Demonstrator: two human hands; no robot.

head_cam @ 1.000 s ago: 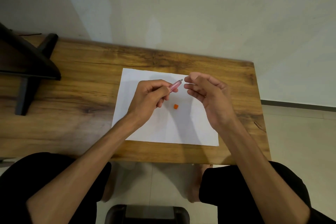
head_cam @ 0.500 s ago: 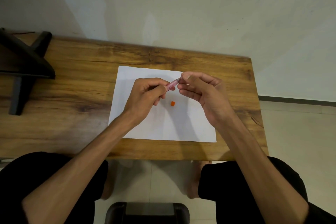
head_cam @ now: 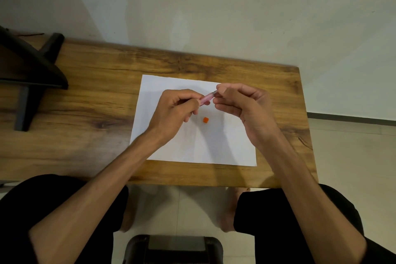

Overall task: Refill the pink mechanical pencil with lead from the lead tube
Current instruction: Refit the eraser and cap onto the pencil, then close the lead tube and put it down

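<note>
Both hands [head_cam: 175, 107] [head_cam: 242, 103] on pink pencil [head_cam: 207, 98], tilted up-right.

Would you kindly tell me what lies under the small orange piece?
The small orange piece sits on the white paper sheet, which lies on the wooden table. Whatever is directly beneath the sheet is covered.

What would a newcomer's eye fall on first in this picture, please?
Two bare hands meet above a white sheet of paper on the wooden table: the left hand grips a pink mechanical pencil, and the right hand pinches at its upper end. A small orange piece lies on the paper just below them.
</note>
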